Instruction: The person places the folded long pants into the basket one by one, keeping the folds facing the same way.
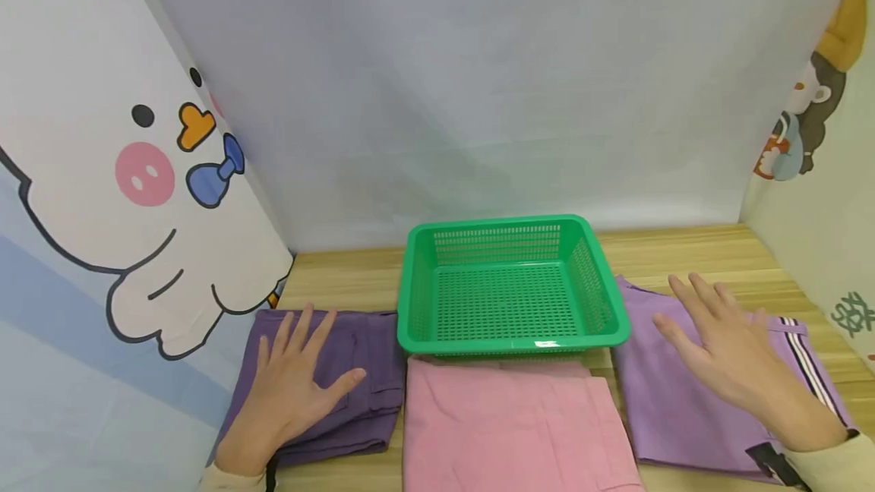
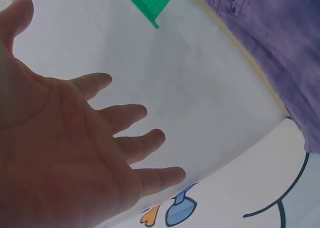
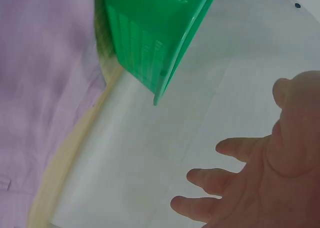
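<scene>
My left hand, fingers spread and holding nothing, is over the folded dark purple trousers. In the left wrist view its palm appears apart from the dark purple cloth. Over on the right, my right hand spreads its fingers above a folded lilac garment with black and white side stripes. The right wrist view has that hand with nothing in its grasp. Folded pink trousers lie between the two hands. Behind them stands a green plastic basket with nothing inside.
The wooden table meets a pale hanging cloth at the back. A cartoon-printed panel borders the left side, and another printed panel the right.
</scene>
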Available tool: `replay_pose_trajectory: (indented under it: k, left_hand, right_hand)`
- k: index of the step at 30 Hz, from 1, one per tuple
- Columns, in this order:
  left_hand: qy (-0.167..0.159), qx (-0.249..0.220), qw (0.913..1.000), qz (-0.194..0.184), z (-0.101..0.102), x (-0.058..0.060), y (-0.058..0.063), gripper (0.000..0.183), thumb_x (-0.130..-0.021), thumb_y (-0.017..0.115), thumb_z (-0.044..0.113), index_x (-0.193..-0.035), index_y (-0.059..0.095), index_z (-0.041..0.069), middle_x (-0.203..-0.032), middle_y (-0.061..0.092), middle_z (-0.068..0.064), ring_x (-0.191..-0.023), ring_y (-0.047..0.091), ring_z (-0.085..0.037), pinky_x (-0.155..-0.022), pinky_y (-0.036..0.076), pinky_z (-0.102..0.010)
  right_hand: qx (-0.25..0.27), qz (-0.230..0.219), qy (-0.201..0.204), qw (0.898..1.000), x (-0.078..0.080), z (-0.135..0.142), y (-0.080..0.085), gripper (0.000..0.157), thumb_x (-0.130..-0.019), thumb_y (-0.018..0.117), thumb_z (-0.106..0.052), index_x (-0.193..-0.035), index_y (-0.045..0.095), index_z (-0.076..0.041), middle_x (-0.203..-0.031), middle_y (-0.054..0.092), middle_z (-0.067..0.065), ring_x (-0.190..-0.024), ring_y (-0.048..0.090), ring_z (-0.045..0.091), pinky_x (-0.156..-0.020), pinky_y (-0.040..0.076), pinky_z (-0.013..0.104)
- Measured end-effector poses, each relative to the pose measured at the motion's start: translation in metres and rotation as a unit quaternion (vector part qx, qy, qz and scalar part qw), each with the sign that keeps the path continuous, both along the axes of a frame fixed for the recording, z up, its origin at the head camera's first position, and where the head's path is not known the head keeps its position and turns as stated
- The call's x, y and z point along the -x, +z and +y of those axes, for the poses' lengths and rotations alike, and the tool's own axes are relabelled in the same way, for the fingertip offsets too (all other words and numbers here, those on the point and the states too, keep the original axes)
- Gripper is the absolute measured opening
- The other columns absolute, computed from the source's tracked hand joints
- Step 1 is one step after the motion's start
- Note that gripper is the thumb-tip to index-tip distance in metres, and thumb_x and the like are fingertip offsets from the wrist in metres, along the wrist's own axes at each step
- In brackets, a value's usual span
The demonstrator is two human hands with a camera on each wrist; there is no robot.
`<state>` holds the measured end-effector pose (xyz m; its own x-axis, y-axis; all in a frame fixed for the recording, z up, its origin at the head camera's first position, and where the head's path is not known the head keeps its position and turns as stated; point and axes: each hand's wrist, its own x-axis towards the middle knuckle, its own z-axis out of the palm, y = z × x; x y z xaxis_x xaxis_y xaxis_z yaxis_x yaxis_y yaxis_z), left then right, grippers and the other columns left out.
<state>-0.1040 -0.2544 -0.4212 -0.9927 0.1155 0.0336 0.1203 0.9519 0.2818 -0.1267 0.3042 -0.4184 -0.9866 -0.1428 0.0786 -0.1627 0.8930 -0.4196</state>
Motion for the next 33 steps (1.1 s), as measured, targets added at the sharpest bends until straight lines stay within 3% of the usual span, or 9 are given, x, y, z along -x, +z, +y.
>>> replay_pose_trajectory:
  k: [5, 10, 16, 21, 25, 28, 33]
  left_hand:
    - [-0.008, -0.049, 0.9988, -0.004, 0.000, -0.006, -0.001, 0.091, -0.101, 0.060, 0.065, -0.171, 0.026, 0.018, -0.176, 0.016, -0.027, -0.158, 0.016, -0.060, -0.114, 0.013, -0.090]
    - [-0.006, -0.125, 0.9920, -0.019, -0.003, -0.013, -0.003, 0.086, -0.107, 0.055, 0.056, -0.172, 0.018, 0.013, -0.176, 0.010, -0.030, -0.159, 0.008, -0.060, -0.114, 0.008, -0.090]
    - [0.020, -0.226, 0.9724, -0.053, -0.011, -0.019, -0.004, 0.084, -0.113, 0.045, 0.050, -0.173, 0.000, 0.011, -0.177, -0.004, -0.028, -0.161, -0.004, -0.058, -0.118, 0.005, -0.086]
    - [0.058, -0.284, 0.9535, -0.081, -0.016, -0.022, -0.006, 0.085, -0.114, 0.041, 0.050, -0.171, -0.005, 0.007, -0.177, -0.004, -0.029, -0.161, 0.000, -0.057, -0.122, 0.011, -0.082]
    - [0.106, -0.311, 0.9383, -0.107, -0.023, -0.023, -0.008, 0.087, -0.113, 0.038, 0.056, -0.172, -0.008, 0.010, -0.177, -0.004, -0.028, -0.161, 0.004, -0.056, -0.124, 0.014, -0.078]
    - [0.140, -0.315, 0.9313, -0.118, -0.028, -0.024, -0.011, 0.092, -0.111, 0.040, 0.060, -0.172, -0.009, 0.011, -0.177, -0.004, -0.028, -0.162, 0.004, -0.055, -0.126, 0.013, -0.076]
    - [0.187, -0.304, 0.9253, -0.129, -0.040, -0.027, -0.021, 0.100, -0.109, 0.045, 0.062, -0.170, -0.010, 0.006, -0.176, -0.004, -0.031, -0.162, 0.003, -0.055, -0.128, 0.011, -0.073]
  right_hand:
    - [0.065, 0.011, 0.026, 0.998, -0.001, -0.012, 0.002, 0.070, -0.116, 0.041, -0.040, -0.170, 0.019, -0.002, -0.170, 0.019, 0.038, -0.154, 0.013, 0.067, -0.113, 0.004, 0.090]
    - [0.121, 0.023, 0.056, 0.991, -0.004, -0.030, 0.005, 0.065, -0.117, 0.039, -0.033, -0.169, 0.020, 0.000, -0.170, 0.023, 0.036, -0.155, 0.021, 0.063, -0.122, 0.015, 0.079]
    - [0.174, 0.003, 0.071, 0.982, -0.009, -0.065, 0.011, 0.060, -0.118, 0.034, -0.032, -0.171, 0.019, -0.010, -0.170, 0.030, 0.032, -0.146, 0.037, 0.064, -0.111, 0.032, 0.084]
    - [0.227, -0.002, 0.108, 0.968, -0.013, -0.098, 0.013, 0.057, -0.118, 0.031, -0.029, -0.171, 0.022, -0.010, -0.170, 0.034, 0.027, -0.146, 0.044, 0.058, -0.110, 0.036, 0.082]
    - [0.260, -0.006, 0.130, 0.957, -0.014, -0.124, 0.012, 0.054, -0.119, 0.030, -0.028, -0.170, 0.026, -0.010, -0.171, 0.037, 0.019, -0.150, 0.043, 0.052, -0.114, 0.038, 0.076]
    - [0.284, -0.021, 0.136, 0.949, -0.016, -0.140, 0.009, 0.053, -0.119, 0.029, -0.029, -0.169, 0.030, -0.013, -0.170, 0.042, 0.015, -0.152, 0.043, 0.046, -0.117, 0.043, 0.065]
    - [0.360, -0.056, 0.166, 0.916, -0.019, -0.163, -0.001, 0.050, -0.119, 0.029, -0.027, -0.165, 0.036, -0.011, -0.168, 0.044, 0.014, -0.156, 0.039, 0.042, -0.118, 0.039, 0.022]
